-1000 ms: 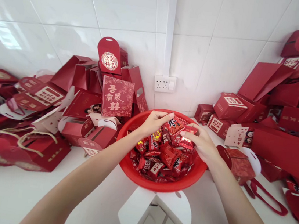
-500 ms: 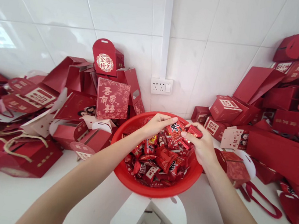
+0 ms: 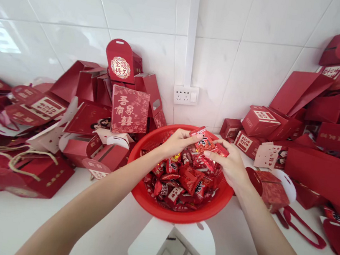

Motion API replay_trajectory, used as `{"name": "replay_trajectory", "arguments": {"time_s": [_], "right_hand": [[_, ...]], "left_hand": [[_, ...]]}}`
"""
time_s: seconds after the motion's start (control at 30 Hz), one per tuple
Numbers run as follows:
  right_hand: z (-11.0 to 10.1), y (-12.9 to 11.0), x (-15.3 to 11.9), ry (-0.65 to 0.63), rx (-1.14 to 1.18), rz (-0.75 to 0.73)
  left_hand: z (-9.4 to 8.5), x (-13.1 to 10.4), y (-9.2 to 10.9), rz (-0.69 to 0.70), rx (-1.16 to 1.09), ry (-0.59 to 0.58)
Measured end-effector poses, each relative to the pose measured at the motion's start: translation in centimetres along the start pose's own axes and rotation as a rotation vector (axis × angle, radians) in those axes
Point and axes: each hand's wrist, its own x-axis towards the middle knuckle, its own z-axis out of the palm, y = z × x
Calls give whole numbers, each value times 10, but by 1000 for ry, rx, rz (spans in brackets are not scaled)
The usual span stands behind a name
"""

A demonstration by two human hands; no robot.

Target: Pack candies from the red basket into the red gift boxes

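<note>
A red plastic basket point(image 3: 176, 218) full of red-wrapped candies point(image 3: 188, 178) stands in front of me. Over its far side my left hand point(image 3: 180, 141) pinches a red candy packet point(image 3: 203, 141) with dark lettering. My right hand point(image 3: 231, 161) is closed on red wrapping at the packet's right side; whether this is the same packet or a second one I cannot tell. Below the basket sits an open box point(image 3: 142, 246) with a white inside, its flaps spread and its bottom edge out of view.
Red gift boxes point(image 3: 41, 111) are heaped on the left, some with rope handles. More red boxes point(image 3: 322, 172) pile up on the right, beside a red ribbon handle point(image 3: 305, 231). Behind the basket rises a white tiled wall with a socket point(image 3: 185, 95).
The packet between my hands has tilted and risen slightly clear of the candies, and my hands have come closer around it. The whole view has shifted a little.
</note>
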Motion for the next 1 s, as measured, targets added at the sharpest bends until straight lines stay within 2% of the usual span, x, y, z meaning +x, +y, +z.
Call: {"name": "replay_trajectory", "arguments": {"time_s": [0.2, 0.33, 0.4, 0.57, 0.83, 1.0], "right_hand": [[-2, -1, 0, -14, -33, -30], [-3, 1, 1, 32, 53, -16], [-3, 1, 2, 47, 84, -20], [-3, 2, 2, 52, 52, -27], [-3, 2, 4, 35, 41, -14], [-3, 1, 3, -12, 75, 24]], "left_hand": [[-3, 0, -7, -60, -33, -20], [-1, 1, -6, -94, -116, 22], [0, 0, -4, -115, -130, -15], [-1, -3, 0, -115, -15, -119], [-6, -1, -2, -160, 52, -135], [-4, -3, 0, -122, 21, -133]]}}
